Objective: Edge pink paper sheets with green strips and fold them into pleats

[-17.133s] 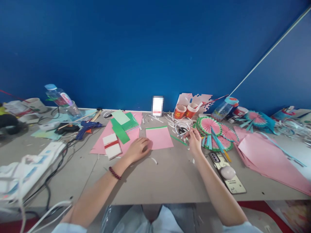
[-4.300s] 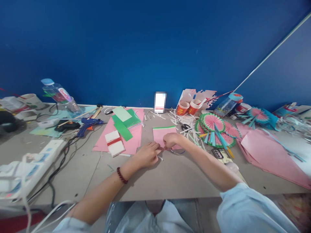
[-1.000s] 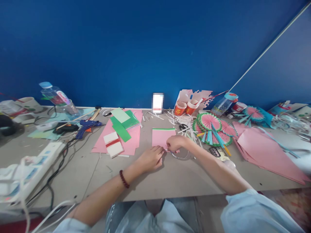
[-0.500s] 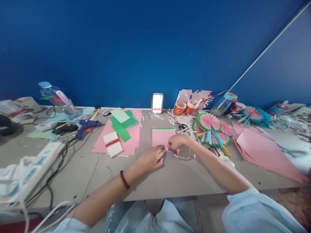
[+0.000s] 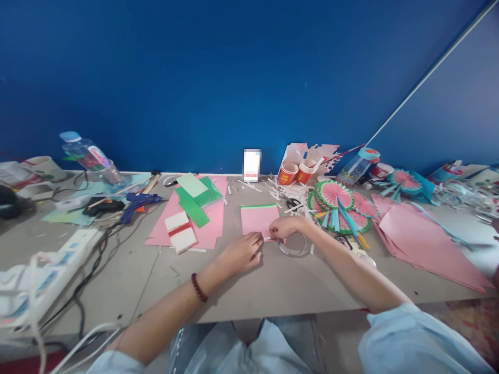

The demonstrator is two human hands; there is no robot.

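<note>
Green-edged pink paper (image 5: pixel 255 219), just beyond left hand (image 5: pixel 243 251)
Left half-open; right hand (image 5: pixel 286 226) curled over right edge, grip hidden.

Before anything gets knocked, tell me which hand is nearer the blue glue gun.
Left. The left hand is right of the glue gun, at the small pink sheet; the right hand is farther right.

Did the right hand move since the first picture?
Yes: judged against the red cups, the right hand moved left, over to the small pink paper.
</note>
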